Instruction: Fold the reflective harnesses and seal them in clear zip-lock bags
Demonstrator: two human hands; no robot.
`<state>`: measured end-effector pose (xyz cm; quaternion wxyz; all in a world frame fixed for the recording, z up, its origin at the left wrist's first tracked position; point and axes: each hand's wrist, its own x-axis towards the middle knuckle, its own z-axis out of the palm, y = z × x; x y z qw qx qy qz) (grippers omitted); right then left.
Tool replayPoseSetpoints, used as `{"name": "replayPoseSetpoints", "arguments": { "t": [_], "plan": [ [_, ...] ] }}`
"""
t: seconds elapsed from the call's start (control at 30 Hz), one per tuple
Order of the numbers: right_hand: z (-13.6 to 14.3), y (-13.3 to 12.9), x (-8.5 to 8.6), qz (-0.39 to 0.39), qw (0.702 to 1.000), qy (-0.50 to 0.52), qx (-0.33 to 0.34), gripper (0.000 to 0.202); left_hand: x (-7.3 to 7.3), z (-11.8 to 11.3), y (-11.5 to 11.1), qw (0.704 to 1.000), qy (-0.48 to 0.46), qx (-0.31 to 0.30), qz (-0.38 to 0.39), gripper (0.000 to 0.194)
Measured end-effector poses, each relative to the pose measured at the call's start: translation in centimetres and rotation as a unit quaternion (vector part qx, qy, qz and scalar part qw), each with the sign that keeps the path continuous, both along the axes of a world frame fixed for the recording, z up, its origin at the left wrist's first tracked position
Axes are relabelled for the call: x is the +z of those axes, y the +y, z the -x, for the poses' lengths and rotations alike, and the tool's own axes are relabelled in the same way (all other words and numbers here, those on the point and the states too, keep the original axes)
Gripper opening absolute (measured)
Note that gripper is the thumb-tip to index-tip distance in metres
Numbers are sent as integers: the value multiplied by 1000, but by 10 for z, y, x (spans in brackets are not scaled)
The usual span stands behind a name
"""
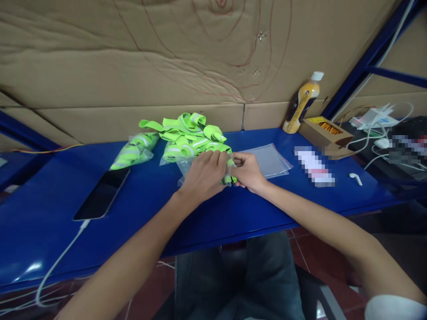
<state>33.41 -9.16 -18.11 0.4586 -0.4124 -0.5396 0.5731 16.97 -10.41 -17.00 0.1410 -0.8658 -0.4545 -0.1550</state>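
Note:
My left hand point(207, 174) is closed over a clear plastic bag point(184, 165), its fingers curled across the top. Close beside it, my right hand point(249, 171) pinches the bag's right end, where a bit of neon green reflective strap point(233, 179) shows between the hands. How much strap is inside is hidden by my fingers. Just behind lies a loose pile of neon green reflective straps point(196, 135). A filled bag of straps point(135, 150) rests left of the pile. Flat clear bags point(268, 162) with red edges are stacked right of my right hand.
A phone point(102, 195) with a white cable lies at left on the blue table point(213, 226). At right stand a yellow drink bottle point(303, 104) and an open cardboard box point(328, 135); a white earbud point(356, 178) lies nearer the edge. A cardboard wall point(150, 84) closes off the back.

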Motion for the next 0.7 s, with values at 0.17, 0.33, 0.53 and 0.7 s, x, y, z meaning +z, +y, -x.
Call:
{"name": "replayPoseSetpoints", "arguments": {
  "t": [0.17,0.33,0.53,0.7],
  "plan": [
    [-15,6,24,39,992,50,112,55,4,9,5,989,-143,45,-15,70],
    [-26,7,34,-77,989,16,125,49,7,15,5,985,-153,73,-17,64],
    [-15,12,4,-140,982,-81,94,25,3,6,0,999,-43,25,-9,40],
    [-4,15,-15,-164,983,-80,12,19,1,-4,-4,1000,0,11,-21,35]
  ]
}}
